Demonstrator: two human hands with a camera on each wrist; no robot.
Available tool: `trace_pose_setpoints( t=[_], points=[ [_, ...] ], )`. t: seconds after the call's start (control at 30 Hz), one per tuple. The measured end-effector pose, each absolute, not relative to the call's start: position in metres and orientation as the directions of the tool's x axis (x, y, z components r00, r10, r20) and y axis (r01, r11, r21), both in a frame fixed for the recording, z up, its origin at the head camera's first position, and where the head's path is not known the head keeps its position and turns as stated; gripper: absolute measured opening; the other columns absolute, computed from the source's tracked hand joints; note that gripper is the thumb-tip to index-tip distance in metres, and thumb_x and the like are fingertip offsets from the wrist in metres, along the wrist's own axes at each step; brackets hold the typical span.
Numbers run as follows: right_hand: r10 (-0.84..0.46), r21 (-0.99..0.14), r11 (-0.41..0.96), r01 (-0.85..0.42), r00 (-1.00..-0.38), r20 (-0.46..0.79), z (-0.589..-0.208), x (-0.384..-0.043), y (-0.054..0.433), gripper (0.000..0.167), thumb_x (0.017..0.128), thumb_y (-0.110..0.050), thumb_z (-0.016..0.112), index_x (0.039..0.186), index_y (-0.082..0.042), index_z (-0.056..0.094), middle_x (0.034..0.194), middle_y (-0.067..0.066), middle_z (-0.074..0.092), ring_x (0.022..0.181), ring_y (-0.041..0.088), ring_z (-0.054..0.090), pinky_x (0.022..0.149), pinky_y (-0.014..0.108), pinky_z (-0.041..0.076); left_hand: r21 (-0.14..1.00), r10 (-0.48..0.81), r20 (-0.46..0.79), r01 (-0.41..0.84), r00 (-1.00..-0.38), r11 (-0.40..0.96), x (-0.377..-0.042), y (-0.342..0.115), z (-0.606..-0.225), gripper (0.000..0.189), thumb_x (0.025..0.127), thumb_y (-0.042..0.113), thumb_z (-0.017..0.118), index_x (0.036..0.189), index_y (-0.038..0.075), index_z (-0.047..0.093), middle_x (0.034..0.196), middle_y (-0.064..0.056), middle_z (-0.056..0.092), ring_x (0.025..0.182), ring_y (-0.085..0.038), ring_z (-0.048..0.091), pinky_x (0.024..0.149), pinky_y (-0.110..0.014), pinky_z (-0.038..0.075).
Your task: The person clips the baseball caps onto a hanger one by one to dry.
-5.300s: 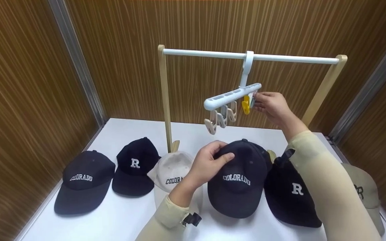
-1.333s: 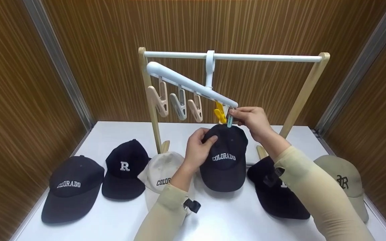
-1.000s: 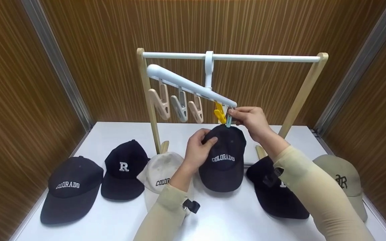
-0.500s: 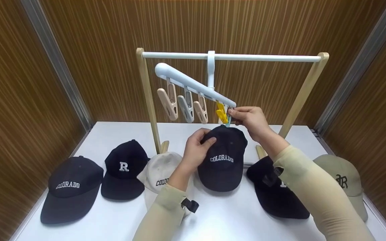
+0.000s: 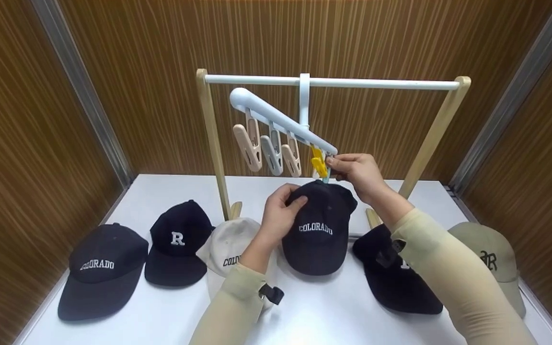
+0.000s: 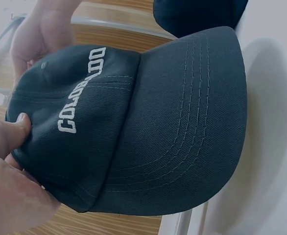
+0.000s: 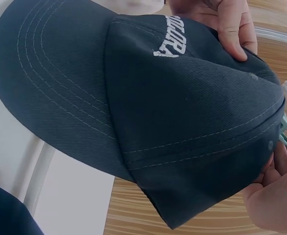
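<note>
My left hand (image 5: 278, 215) grips a dark "COLORADO" cap (image 5: 316, 254) by its crown, thumb on the front; the cap is held above the table, brim down. At the cap's top, my right hand (image 5: 358, 175) pinches a teal clothespin (image 5: 326, 178) at the near right end of a pale blue clip hanger (image 5: 276, 115). In the right wrist view the teal clothespin (image 7: 286, 128) meets the crown's top edge; whether it bites the fabric is hard to tell. A yellow clothespin (image 5: 319, 166) hangs just left of it.
The hanger hooks on a white rail (image 5: 381, 83) with wooden legs. Beige and grey clothespins (image 5: 272, 152) hang at its left. On the white table (image 5: 170, 321) lie a dark cap (image 5: 106, 278), black caps (image 5: 180, 249) (image 5: 400, 282), a cream cap (image 5: 237, 239) and an olive cap (image 5: 489, 249).
Since the earliest frame the hanger has turned, and the cap has come up under the teal clothespin. Over the last second the hanger's left end swung rightward and the cap turned slightly; both hands stayed nearly still.
</note>
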State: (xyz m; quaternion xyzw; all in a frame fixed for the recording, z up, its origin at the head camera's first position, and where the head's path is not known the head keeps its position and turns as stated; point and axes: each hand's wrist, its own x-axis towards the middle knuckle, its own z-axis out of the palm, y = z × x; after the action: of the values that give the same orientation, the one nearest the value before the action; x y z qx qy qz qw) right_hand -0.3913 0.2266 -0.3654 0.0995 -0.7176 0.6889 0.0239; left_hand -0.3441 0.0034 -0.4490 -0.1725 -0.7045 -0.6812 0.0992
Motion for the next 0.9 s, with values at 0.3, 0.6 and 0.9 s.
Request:
trace_pose_setpoints(
  t=[0.3,0.6,0.9],
  points=[
    [-0.115,-0.985,0.037,-0.168,-0.980,0.163,-0.3655,-0.3901,0.2282,0.011,0.106,-0.012,0.076,0.102,-0.007,0.085,0.089,0.005,0.077,0.080,0.017,0.066,0.075,0.027,0.056,0.929,0.104,0.364,0.369,-0.925,0.030,-0.3458,0.0034,-0.4501,0.011,0.107,0.010,0.074,0.117,0.008,0.076,0.108,-0.001,0.075,0.103,-0.018,0.068,0.095,-0.037,0.055],
    [-0.118,-0.985,0.047,-0.167,-0.980,0.160,-0.3662,-0.3906,0.2305,0.012,0.107,-0.011,0.075,0.106,-0.003,0.084,0.088,0.002,0.078,0.081,0.015,0.071,0.076,0.027,0.056,0.930,0.059,0.367,0.366,-0.929,-0.014,-0.3452,0.0061,-0.4493,0.011,0.105,0.007,0.075,0.115,0.003,0.076,0.106,-0.007,0.078,0.099,-0.020,0.069,0.093,-0.036,0.055],
    [-0.138,-0.985,0.037,-0.167,-0.977,0.161,-0.3671,-0.3917,0.2331,0.018,0.108,-0.010,0.073,0.114,0.005,0.081,0.089,0.001,0.079,0.083,0.013,0.074,0.077,0.025,0.058,0.944,0.025,0.328,0.326,-0.944,-0.055,-0.3438,0.0082,-0.4476,0.011,0.106,0.007,0.075,0.116,0.003,0.075,0.108,-0.006,0.080,0.101,-0.020,0.072,0.094,-0.036,0.056]
  ],
)
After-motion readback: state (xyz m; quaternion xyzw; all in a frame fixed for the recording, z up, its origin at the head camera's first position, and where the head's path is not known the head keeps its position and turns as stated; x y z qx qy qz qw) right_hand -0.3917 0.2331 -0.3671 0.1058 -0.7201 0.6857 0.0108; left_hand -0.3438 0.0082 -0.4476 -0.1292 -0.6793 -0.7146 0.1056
